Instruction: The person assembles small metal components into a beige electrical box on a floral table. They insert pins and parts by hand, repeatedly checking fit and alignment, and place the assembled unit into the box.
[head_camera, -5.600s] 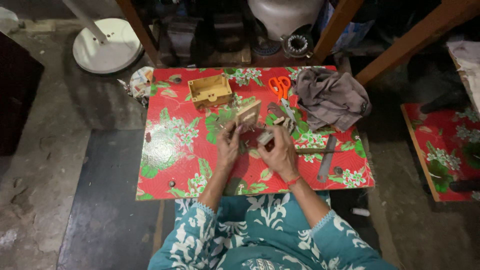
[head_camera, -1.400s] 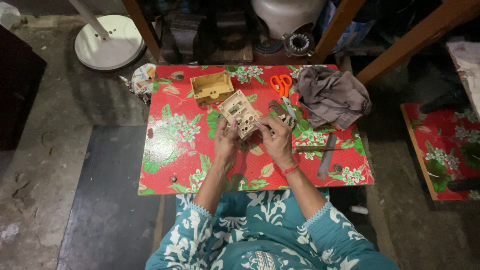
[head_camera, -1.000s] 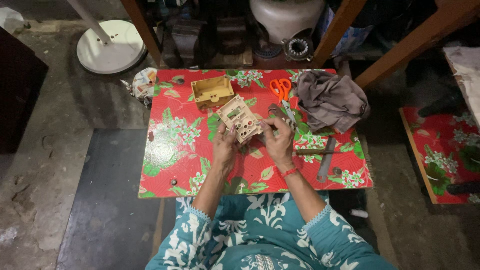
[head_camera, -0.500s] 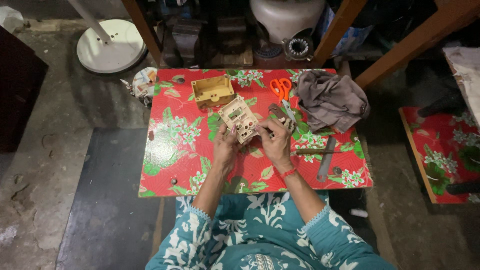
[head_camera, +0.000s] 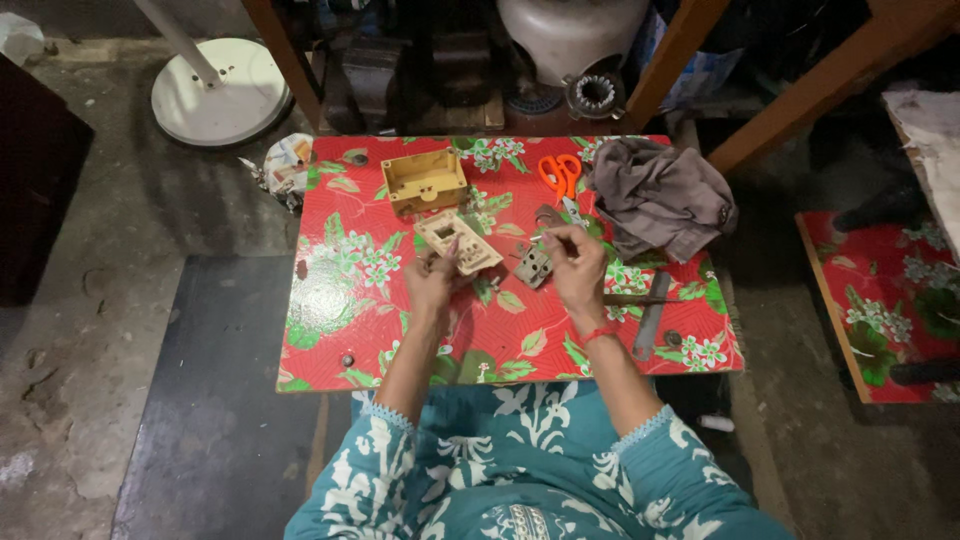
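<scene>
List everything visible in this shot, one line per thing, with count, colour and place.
Low table with floral cover: one, red with green and white flowers, centre.
Open plastic box housing: one, yellowish tan, far left part of the table.
Flat plastic cover plate with cut-outs: one, cream, table centre, at the left hand.
Small grey metal part: one, beside the right hand.
Scissors: one pair, orange handles, far edge.
Crumpled cloth: one, grey-brown, far right corner.
Long metal tool: one, grey, right edge.
Round fan base: one, white, on the floor, upper left.
Left hand: one, touching the cover plate.
Right hand: one, fingers pinched over the grey part.
</scene>
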